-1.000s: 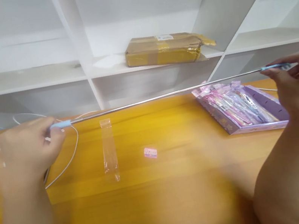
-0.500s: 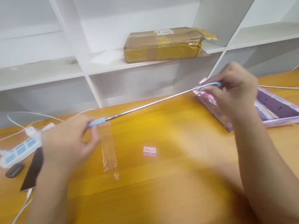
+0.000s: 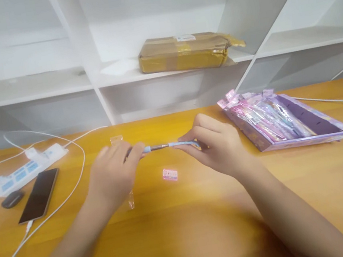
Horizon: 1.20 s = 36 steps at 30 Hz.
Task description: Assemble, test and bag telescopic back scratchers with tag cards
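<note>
Above the middle of the table, my two hands hold a thin telescopic rod with light blue ends and a short length of metal tube showing between them. My left hand is closed around the left blue end, most of which its fingers hide. The flat right blue end is pinched between thumb and fingers of my right hand. A clear plastic sleeve lies partly covered by my left hand. Below the rod, a small pink label card rests on the wood.
A purple display box with several wrapped items sits at right. On the left are a white power strip, a phone, a dark small case and white cables. A taped carton stands on the shelf.
My hands have come together, and the long metal rod has collapsed to a short piece. Moving right, my left hand has uncovered the phone; my right hand has moved left from the purple box.
</note>
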Each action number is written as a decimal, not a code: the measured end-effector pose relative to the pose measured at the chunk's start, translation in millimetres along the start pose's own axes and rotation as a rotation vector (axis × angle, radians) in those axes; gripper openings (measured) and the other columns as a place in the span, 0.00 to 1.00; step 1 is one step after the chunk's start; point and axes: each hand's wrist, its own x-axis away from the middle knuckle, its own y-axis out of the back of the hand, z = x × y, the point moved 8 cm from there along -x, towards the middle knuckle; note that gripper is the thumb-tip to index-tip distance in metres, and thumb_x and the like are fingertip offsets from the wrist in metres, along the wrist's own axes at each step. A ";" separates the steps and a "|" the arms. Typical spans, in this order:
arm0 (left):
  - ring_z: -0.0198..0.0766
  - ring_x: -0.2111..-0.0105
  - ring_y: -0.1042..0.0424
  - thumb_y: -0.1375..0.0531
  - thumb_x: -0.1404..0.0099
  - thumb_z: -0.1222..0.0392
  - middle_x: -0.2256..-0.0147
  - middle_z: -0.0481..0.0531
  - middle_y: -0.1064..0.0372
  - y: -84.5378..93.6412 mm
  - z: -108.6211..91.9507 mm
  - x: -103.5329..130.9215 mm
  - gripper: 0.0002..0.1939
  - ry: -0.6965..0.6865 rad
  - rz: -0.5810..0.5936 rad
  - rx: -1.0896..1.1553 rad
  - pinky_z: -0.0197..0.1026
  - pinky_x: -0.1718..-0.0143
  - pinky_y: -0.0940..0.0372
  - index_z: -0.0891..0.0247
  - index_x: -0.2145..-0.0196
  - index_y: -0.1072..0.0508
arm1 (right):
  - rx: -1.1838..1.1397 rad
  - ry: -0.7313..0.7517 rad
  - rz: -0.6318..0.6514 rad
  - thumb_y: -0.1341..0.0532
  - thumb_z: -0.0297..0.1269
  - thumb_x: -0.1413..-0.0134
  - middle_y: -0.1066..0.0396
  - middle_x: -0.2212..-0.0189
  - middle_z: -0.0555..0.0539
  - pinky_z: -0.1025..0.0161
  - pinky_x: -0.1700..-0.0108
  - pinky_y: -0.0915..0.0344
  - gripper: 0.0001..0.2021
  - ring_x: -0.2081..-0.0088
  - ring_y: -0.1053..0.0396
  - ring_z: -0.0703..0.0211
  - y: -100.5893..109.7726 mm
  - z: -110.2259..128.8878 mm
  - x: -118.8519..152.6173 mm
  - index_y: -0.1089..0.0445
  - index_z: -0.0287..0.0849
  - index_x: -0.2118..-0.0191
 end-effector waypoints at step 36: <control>0.43 0.65 0.36 0.44 0.25 0.66 0.65 0.54 0.28 12.4 -12.3 -6.1 0.09 0.030 -0.014 0.094 0.45 0.65 0.37 0.59 0.53 0.24 | 0.217 -0.037 0.213 0.41 0.38 0.26 0.24 0.65 0.48 0.64 0.73 0.45 0.09 0.72 0.31 0.66 -18.3 36.9 6.9 0.25 0.42 0.58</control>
